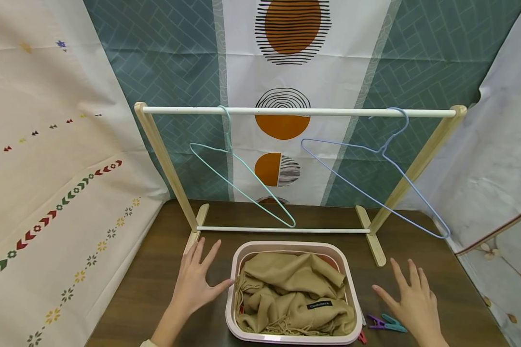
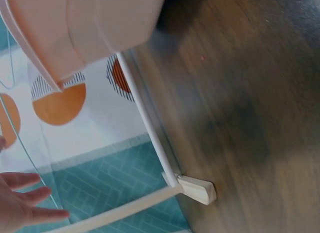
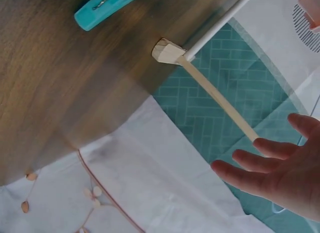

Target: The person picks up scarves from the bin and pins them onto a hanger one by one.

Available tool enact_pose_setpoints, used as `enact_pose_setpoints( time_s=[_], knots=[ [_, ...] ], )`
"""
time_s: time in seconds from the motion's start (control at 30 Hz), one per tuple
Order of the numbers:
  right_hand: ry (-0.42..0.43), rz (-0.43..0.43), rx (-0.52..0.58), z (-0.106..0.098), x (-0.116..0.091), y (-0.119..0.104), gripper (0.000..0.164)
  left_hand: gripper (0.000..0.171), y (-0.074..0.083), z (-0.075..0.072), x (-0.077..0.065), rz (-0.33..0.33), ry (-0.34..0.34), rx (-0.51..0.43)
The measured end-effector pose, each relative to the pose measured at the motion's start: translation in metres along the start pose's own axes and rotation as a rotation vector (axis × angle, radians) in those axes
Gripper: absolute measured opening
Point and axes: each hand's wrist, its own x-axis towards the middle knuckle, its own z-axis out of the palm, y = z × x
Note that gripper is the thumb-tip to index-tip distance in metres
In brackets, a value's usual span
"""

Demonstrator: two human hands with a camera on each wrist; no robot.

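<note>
A pale pink basin [image 1: 293, 339] stands on the table with a crumpled tan fringed scarf [image 1: 291, 289] inside; its black label reads Cashmere. To the left of the basin my left hand [image 1: 197, 282] is spread, thumb tip right at the rim and nothing in its grasp. On the other side my right hand [image 1: 412, 301] hovers with fingers spread, holding nothing, near a purple clothespin [image 1: 376, 322] and a teal clothespin [image 1: 393, 324]. In the right wrist view part of the teal clothespin [image 3: 107, 8] shows, well away from the fingers.
Behind the basin stands a wooden rack with a white top rail [image 1: 286, 111]. A mint hanger [image 1: 247, 193] hangs from it at left, a blue hanger [image 1: 351, 185] at right. A red clothespin [image 1: 362, 337] lies by the basin's right front corner. Patterned cloths surround the dark table [image 1: 156, 270].
</note>
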Motion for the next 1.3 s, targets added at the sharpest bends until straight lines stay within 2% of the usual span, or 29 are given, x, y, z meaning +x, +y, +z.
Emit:
enact_pose_setpoints(
  time_s=[0.17, 0.33, 0.53, 0.73, 0.93, 1.03, 1.3],
  knots=[
    [-0.003, -0.026, 0.034, 0.000, 0.002, -0.003, 0.081, 0.086, 0.007, 0.003, 0.005, 0.025, 0.027, -0.111],
    [0.021, -0.055, 0.100, 0.003, 0.003, -0.009, 0.072, 0.084, 0.015, 0.006, 0.008, 0.044, -0.007, -0.147],
    [0.031, -0.063, 0.168, 0.006, 0.005, -0.015, 0.062, 0.087, 0.023, 0.011, 0.013, 0.101, -0.046, -0.181],
    [0.004, -0.051, 0.247, 0.010, 0.007, -0.020, 0.056, 0.086, 0.032, 0.016, 0.020, 0.145, -0.112, -0.201],
    [-0.027, -0.067, 0.391, 0.018, 0.008, -0.027, 0.051, 0.084, 0.040, 0.023, 0.026, 0.157, -0.200, -0.223],
    [-0.059, -0.048, 0.471, 0.024, 0.008, -0.031, 0.049, 0.084, 0.042, 0.026, 0.028, 0.182, -0.217, -0.223],
    [-0.191, 0.101, 0.661, 0.034, 0.005, -0.040, 0.050, 0.082, 0.045, 0.037, 0.035, 0.264, -0.250, -0.165]
  ],
)
